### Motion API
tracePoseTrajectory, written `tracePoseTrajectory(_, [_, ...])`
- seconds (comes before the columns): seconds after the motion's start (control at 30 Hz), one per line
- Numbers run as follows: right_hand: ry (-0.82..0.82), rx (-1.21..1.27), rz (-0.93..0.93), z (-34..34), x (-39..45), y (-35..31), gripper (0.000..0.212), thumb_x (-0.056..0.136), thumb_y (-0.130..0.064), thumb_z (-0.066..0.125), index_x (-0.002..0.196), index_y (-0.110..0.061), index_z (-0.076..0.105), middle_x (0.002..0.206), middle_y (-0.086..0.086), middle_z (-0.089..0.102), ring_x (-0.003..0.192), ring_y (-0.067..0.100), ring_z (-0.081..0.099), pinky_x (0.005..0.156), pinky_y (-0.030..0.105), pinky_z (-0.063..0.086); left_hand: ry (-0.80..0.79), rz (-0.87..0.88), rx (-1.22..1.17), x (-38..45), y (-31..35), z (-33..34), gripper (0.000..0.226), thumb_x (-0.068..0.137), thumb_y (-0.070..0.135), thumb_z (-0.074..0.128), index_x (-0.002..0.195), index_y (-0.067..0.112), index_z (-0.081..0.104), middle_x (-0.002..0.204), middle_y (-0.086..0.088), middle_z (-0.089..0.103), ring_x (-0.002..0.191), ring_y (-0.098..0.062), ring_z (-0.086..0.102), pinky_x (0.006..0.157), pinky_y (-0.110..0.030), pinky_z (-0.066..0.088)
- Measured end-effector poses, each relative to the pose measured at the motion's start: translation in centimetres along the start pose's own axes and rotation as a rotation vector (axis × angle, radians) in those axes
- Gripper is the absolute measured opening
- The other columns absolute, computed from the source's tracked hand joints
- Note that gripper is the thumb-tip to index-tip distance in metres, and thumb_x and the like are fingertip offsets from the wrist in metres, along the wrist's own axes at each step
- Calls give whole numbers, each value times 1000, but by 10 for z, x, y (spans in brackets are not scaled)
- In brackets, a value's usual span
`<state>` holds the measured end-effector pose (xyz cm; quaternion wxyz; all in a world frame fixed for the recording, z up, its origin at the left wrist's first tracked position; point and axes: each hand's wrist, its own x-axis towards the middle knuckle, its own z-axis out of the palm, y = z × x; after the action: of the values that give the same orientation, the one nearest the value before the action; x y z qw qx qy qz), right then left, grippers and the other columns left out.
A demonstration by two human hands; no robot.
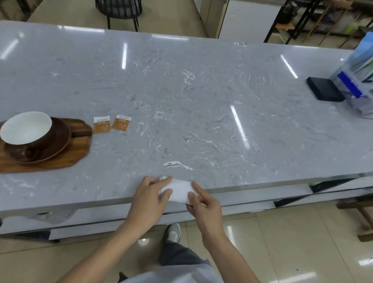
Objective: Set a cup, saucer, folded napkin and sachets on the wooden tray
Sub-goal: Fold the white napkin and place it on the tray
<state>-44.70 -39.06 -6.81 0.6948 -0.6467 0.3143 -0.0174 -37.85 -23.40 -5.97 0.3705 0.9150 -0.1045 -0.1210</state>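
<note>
Left hand (149, 196) and right hand (203, 205) close together, forearms extended, fingers (164, 181) pinching

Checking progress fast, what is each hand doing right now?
Left hand: pinches the left edge of the napkin at the counter's near edge.
Right hand: pinches the napkin's right edge.

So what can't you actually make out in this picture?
- Wooden tray: the head view's left edge cuts off its left end.
- Napkin: the left hand and right hand cover its sides, so the number of folds is unclear.
- Two sachets: print too small to read.
- Cup: it hides much of the saucer.
- Leaflet holder: cropped by the right edge.
</note>
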Motion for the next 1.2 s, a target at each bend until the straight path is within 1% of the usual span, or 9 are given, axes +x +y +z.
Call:
tracePoseTrajectory(0.1, [0,106,31,1,-16,2,34,98,-15,69,129,-29,71,112,-1,74,93,11,74,82,22,60,75,-37,-170,-17,-2,5,32,96,27,65,128,28,69,114,7,52,107,-18,61,96,-28,48])
tracePoseTrajectory(0.3, [-25,168,0,2,-57,6,32,96,-10,71,122,-27,76,94,0,68,89,11,74,83,25,61,54,-192,-557,-56,-15,-3,24,95,25,68,110,42,75,124,10,62,114,-13,62,99,-43,54])
tracePoseTrajectory(0.43, [-29,134,-83,13,-82,4,29,95,-11,72,115,-32,79,98,0,69,97,20,75,84,28,62,25,-278,-786,-84,-17,-15,24,100,21,62,111,38,75,129,8,63,115,-13,62,95,-43,58])
tracePoseTrajectory(0.57, [-71,36,-166,32,-102,-1,31,96,-10,71,111,-35,79,99,-21,75,90,15,74,84,30,62,-54,-430,-1048,-109,-20,-33,27,104,20,55,125,30,69,126,-7,60,110,-35,68,92,-47,60])
tracePoseTrajectory(0.7, [-148,-8,-191,57,-117,-4,31,95,-7,72,108,-34,80,94,-26,72,81,9,72,80,30,63,71,-451,-1219,-127,-39,-53,24,102,13,57,121,17,71,126,-16,64,115,-33,67,98,-41,56])
tracePoseTrajectory(0.8, [-220,-9,-183,80,-123,-6,31,94,-7,73,104,-35,80,89,-22,72,80,9,74,75,25,61,197,-454,-1330,-136,-59,-67,21,97,9,63,112,14,76,126,-12,68,119,-27,64,92,-33,57])
tracePoseTrajectory(0.9, [-279,-59,-218,104,-124,-9,28,93,-14,75,104,-39,80,88,-15,73,78,3,68,78,28,61,318,-420,-1342,-141,-81,-85,19,92,11,69,106,18,79,120,-5,73,115,-20,68,83,-26,60])
tracePoseTrajectory(1.07, [-412,-152,-318,149,-122,-17,23,94,-19,75,106,-38,80,68,-19,59,67,-2,56,67,15,49,471,-337,-1188,-143,-113,-129,17,88,23,75,103,29,81,113,15,76,106,-2,70,71,-15,57])
tracePoseTrajectory(1.2, [-531,-174,-346,193,-115,-22,24,94,-16,75,105,-37,79,58,-16,46,56,1,44,59,14,42,526,-295,-1044,-137,-146,-173,16,88,26,77,102,32,81,110,18,76,102,0,69,72,-19,59])
